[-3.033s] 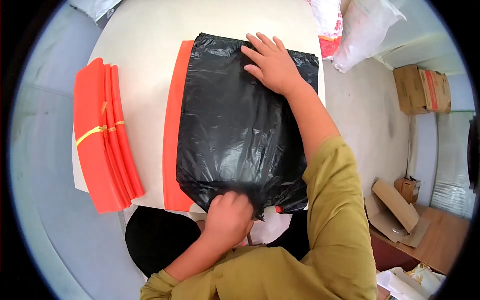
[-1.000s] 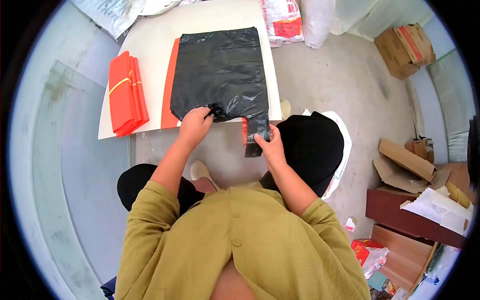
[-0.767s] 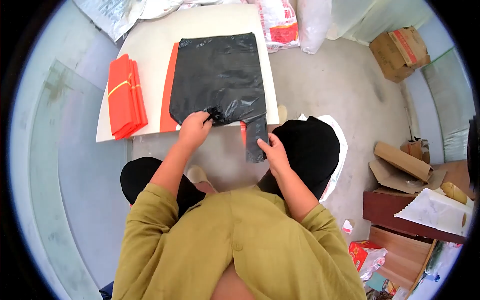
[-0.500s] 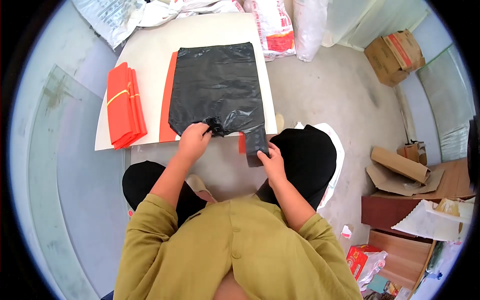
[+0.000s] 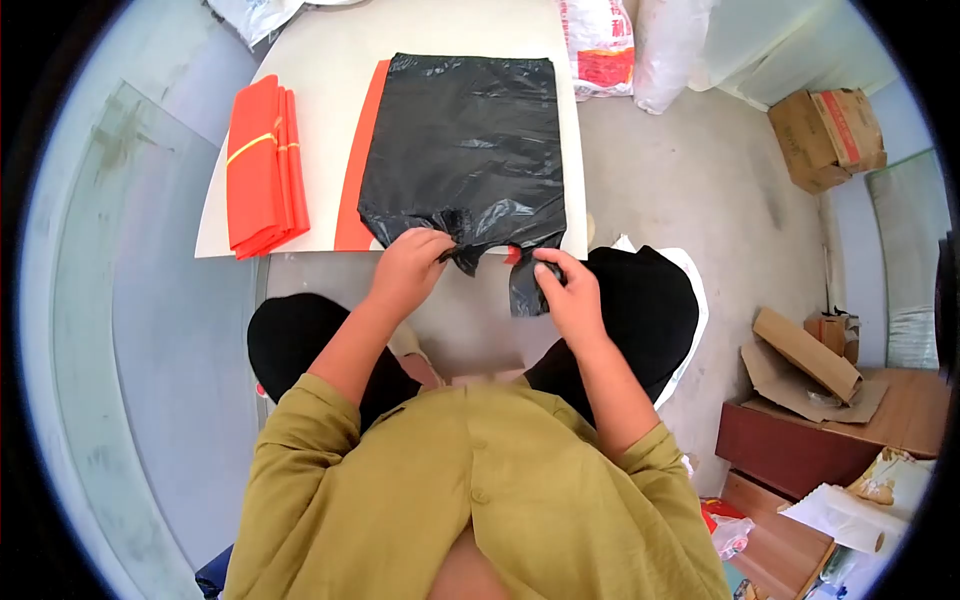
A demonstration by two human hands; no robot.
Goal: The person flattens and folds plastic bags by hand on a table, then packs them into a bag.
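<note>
Black bag (image 5: 465, 150) lies flat on worktop (image 5: 335, 110), near edge overhanging. My left fingers (image 5: 432, 243) pinch its bunched edge, my right fingers (image 5: 562, 263) its hanging flap (image 5: 526, 290). Step looks like edge-straightening; next move calls for firm pinches and a gentle pull.

Bright, diffuse light; glare on black bag (image 5: 465, 150) (soft streaks); fisheye curvature, 4 dark corners.

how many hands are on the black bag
2: the left hand grips the bunched lower edge of the black bag, the right hand holds its hanging strip below the table. No others show.
</note>
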